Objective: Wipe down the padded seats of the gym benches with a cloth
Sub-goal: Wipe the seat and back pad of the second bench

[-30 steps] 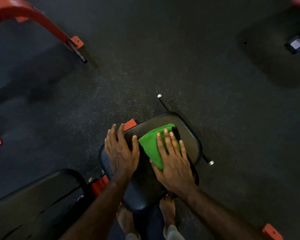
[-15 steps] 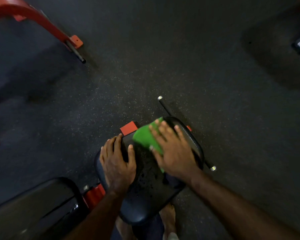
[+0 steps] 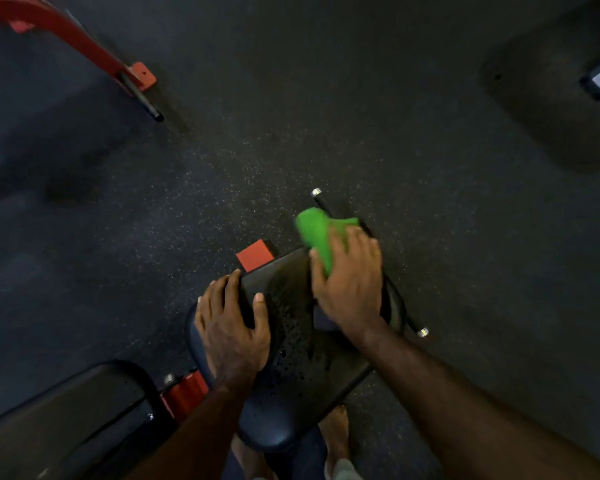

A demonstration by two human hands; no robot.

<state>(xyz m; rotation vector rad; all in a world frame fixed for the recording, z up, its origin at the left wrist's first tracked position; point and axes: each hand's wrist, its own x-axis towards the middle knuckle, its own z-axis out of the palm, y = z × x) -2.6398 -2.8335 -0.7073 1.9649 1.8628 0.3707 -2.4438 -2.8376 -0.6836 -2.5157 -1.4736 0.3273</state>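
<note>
A black padded seat (image 3: 298, 344) of a gym bench lies below me, dotted with wet drops. My right hand (image 3: 349, 282) presses a green cloth (image 3: 317, 233) flat at the seat's far edge, where the cloth sticks out past the pad. My left hand (image 3: 231, 323) rests on the seat's left edge, its fingers bent over the rim and its thumb on top.
A black foot bar (image 3: 414, 325) with chrome ends runs under the seat's far end. Another black pad (image 3: 66, 417) lies at bottom left beside an orange frame part (image 3: 184, 393). A red frame (image 3: 66, 32) stands at top left. My bare feet (image 3: 335, 434) are under the seat.
My right hand has pushed the green cloth from the middle of the seat out to its far edge. My left hand has kept its place on the left rim.
</note>
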